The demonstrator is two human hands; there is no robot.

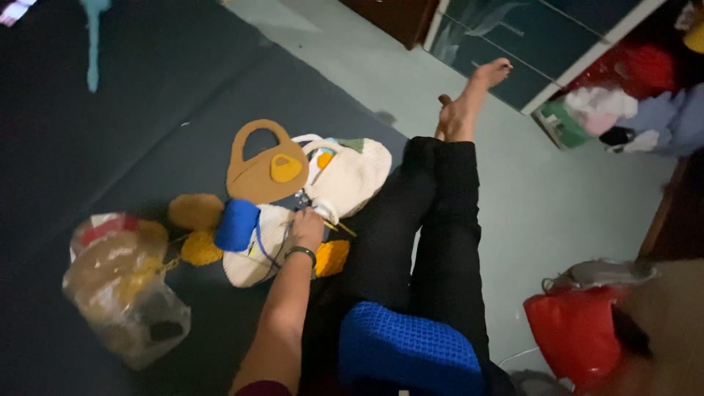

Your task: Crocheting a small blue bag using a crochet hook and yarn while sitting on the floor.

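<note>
Dark blue-grey matting (110,147) covers most of the floor where we sit, giving way to a pale green floor (557,198) on the right, where a glass-fronted cabinet (528,37) holds a jumble of coloured yarn or cloth. Our legs in black trousers (440,220) stretch out ahead, bare feet (469,103) crossed near the cabinet, and a bright blue crocheted piece (407,348) lies across our lap.

We see only one of our hands, reaching forward with a green band at the wrist; which arm it is we cannot say for sure, though it reads as our left hand (308,227). Its fingers are curled down onto a cream crocheted bag (257,253), and a yellow crochet hook (337,227) pokes out just beside the knuckles; whether the fingers actually pinch the hook or the bag we cannot tell. Our other hand is out of sight.

A ball of blue yarn (237,224) rests against the cream bag, with a blue strand trailing over it. Just beyond lie a tan bag-shaped piece with a yellow patch (264,169) and a second cream bag (352,172). Mustard crocheted rounds (198,246) sit to the left, next to a crumpled clear plastic bag (121,290). A red bag (576,330) stands well apart on the right
</note>
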